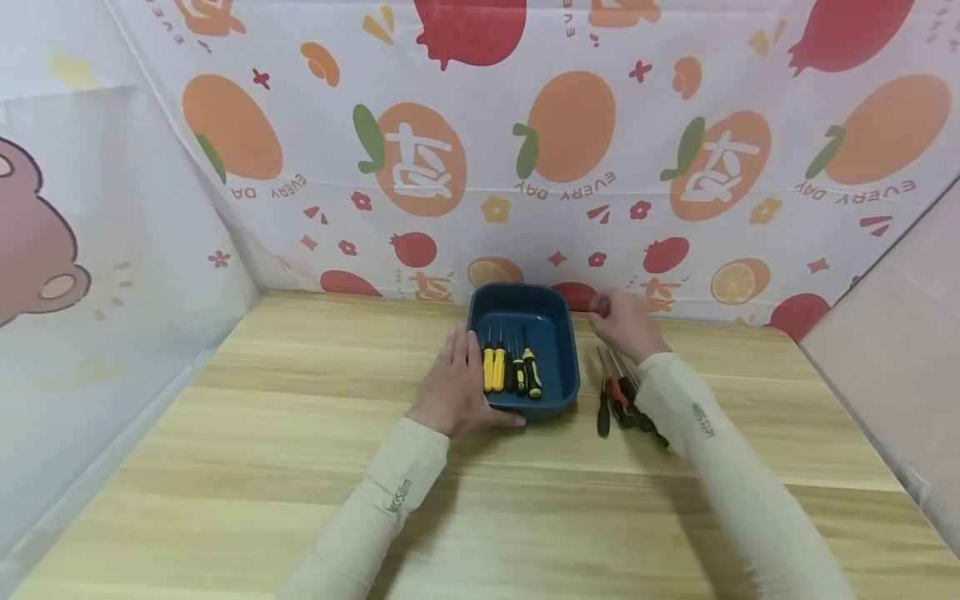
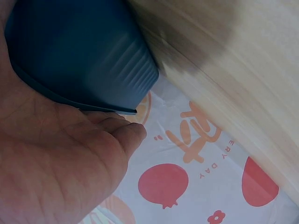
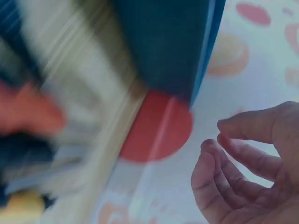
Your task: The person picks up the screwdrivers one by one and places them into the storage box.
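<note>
A dark blue tray [image 1: 558,333] sits at the middle of the wooden table, holding several yellow-and-black screwdrivers [image 1: 510,371]. My left hand [image 1: 459,371] rests against the tray's left wall with fingers straight and the thumb lying along its front edge. In the left wrist view the palm [image 2: 60,163] sits under the tray's rim [image 2: 84,60]. My right hand [image 1: 613,315] hovers by the tray's far right corner with loosely curled fingers [image 3: 233,163] that hold nothing. Several red-and-black screwdrivers [image 1: 617,392] lie on the table right of the tray, partly under my right sleeve.
A fruit-printed cloth [image 1: 480,167] hangs just behind the tray and closes off the back. A bear-printed cloth [image 1: 90,275] walls the left side and a plain panel [image 1: 892,333] the right. Bare wooden table [image 1: 300,467] stretches to the front and left.
</note>
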Available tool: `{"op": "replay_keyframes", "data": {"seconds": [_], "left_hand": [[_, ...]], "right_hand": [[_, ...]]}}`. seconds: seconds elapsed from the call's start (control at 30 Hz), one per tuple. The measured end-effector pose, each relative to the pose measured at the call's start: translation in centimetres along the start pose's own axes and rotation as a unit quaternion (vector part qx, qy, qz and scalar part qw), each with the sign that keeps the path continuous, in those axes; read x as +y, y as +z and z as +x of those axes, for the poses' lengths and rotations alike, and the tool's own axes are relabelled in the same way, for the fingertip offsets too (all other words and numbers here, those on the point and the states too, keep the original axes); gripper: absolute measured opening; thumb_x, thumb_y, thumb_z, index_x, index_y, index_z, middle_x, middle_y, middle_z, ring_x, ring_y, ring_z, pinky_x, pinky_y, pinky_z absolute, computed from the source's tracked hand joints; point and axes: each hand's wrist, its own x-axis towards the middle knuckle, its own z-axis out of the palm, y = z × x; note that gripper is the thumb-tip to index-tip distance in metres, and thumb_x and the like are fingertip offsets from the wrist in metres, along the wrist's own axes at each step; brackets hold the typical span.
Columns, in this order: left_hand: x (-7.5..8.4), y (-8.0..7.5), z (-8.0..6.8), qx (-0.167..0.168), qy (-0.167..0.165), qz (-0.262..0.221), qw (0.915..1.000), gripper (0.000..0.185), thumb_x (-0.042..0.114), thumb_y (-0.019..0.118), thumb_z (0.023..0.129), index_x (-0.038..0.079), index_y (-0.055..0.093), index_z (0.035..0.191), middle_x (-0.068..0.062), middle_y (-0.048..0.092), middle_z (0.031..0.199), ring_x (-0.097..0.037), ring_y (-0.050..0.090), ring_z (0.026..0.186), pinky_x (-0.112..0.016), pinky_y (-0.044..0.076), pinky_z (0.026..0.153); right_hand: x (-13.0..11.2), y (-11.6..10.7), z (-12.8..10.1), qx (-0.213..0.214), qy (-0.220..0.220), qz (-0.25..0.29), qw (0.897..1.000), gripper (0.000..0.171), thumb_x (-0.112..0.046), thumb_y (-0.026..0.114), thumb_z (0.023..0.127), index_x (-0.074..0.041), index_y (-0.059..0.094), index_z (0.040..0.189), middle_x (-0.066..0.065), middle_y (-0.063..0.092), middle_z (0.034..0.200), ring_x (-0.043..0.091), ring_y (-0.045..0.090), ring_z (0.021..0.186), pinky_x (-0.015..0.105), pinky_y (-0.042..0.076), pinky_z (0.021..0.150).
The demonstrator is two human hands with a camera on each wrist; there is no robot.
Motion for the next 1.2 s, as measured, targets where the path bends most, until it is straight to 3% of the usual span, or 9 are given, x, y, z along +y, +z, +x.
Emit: {"op": "replay_keyframes", "data": {"seconds": [0.17,0.3,0.4,0.53,0.73,0.83,0.93,1.03,1.2], "left_hand": [[-0.1,-0.1,0.2,-0.002,0.003,0.0,1.0,0.143,0.086,0.069,0.066,-0.013,0.017,0.155,-0.03,0.017,0.163,-0.041,0.017,0.152,-0.045,0.018,0.124],[-0.1,-0.1,0.2,0.0,0.001,-0.008,1.0,0.144,0.086,0.07,0.065,-0.012,0.016,0.156,-0.03,0.017,0.163,-0.041,0.018,0.152,-0.045,0.019,0.124],[-0.1,-0.1,0.2,0.002,0.0,-0.017,0.9998,0.144,0.085,0.071,0.065,-0.012,0.016,0.156,-0.03,0.017,0.163,-0.041,0.018,0.152,-0.045,0.019,0.123],[0.0,-0.1,0.1,0.001,0.0,-0.024,0.9997,0.143,0.084,0.072,0.065,-0.012,0.016,0.156,-0.03,0.017,0.163,-0.042,0.017,0.152,-0.046,0.019,0.123],[0.0,0.0,-0.1,0.003,-0.001,-0.024,0.9997,0.144,0.084,0.073,0.065,-0.012,0.016,0.155,-0.03,0.017,0.163,-0.042,0.017,0.152,-0.046,0.019,0.124],[0.0,0.1,-0.2,0.006,-0.004,-0.025,0.9997,0.144,0.084,0.072,0.064,-0.012,0.016,0.155,-0.03,0.017,0.163,-0.042,0.017,0.152,-0.046,0.019,0.123],[0.1,0.2,-0.3,0.001,-0.006,-0.024,0.9997,0.145,0.085,0.071,0.065,-0.012,0.015,0.156,-0.03,0.016,0.164,-0.041,0.017,0.152,-0.046,0.019,0.123],[0.2,0.2,-0.3,-0.003,-0.008,-0.024,0.9997,0.145,0.085,0.071,0.065,-0.011,0.013,0.156,-0.029,0.015,0.164,-0.041,0.016,0.152,-0.045,0.019,0.123],[0.3,0.2,-0.4,0.002,-0.011,-0.03,0.9995,0.144,0.084,0.072,0.065,-0.011,0.014,0.157,-0.029,0.017,0.164,-0.041,0.017,0.152,-0.046,0.02,0.123]], "right_hand": [[4.3,-1.8,-1.1,-0.063,0.018,-0.02,0.998,0.029,-0.011,0.063,0.096,0.012,0.065,0.113,0.029,0.066,0.113,0.042,0.065,0.101,0.053,0.057,0.083],[6.7,-2.5,-2.3,-0.14,0.049,-0.027,0.989,0.037,-0.012,0.064,0.096,0.017,0.06,0.119,0.033,0.062,0.12,0.035,0.068,0.087,0.045,0.06,0.076],[7.8,-2.6,-3.1,-0.194,0.086,-0.033,0.977,0.038,-0.015,0.062,0.098,0.015,0.059,0.122,0.028,0.066,0.108,0.026,0.066,0.075,0.04,0.058,0.071],[8.7,-2.5,-3.9,-0.229,0.097,-0.053,0.967,0.031,-0.019,0.064,0.098,0.009,0.065,0.112,0.016,0.069,0.095,0.022,0.062,0.078,0.042,0.054,0.076],[8.9,-1.6,-4.5,-0.219,0.073,-0.052,0.972,0.018,-0.013,0.067,0.094,0.004,0.067,0.086,0.003,0.059,0.072,0.015,0.053,0.062,0.031,0.047,0.062],[8.6,-1.5,-4.6,-0.205,0.071,-0.047,0.975,0.018,-0.011,0.065,0.095,0.005,0.067,0.087,0.005,0.059,0.071,0.015,0.053,0.059,0.03,0.048,0.058],[8.5,-1.5,-4.6,-0.188,0.077,-0.042,0.978,0.025,-0.013,0.063,0.096,0.01,0.068,0.104,0.019,0.07,0.093,0.019,0.061,0.07,0.036,0.055,0.067],[8.4,-1.7,-4.4,-0.173,0.078,-0.036,0.981,0.036,-0.015,0.063,0.097,0.015,0.064,0.117,0.031,0.066,0.114,0.025,0.067,0.082,0.044,0.059,0.078],[7.4,-2.4,-4.2,-0.158,0.079,-0.01,0.984,0.041,-0.012,0.062,0.097,0.02,0.058,0.123,0.037,0.06,0.123,0.025,0.071,0.081,0.046,0.061,0.079]]}}
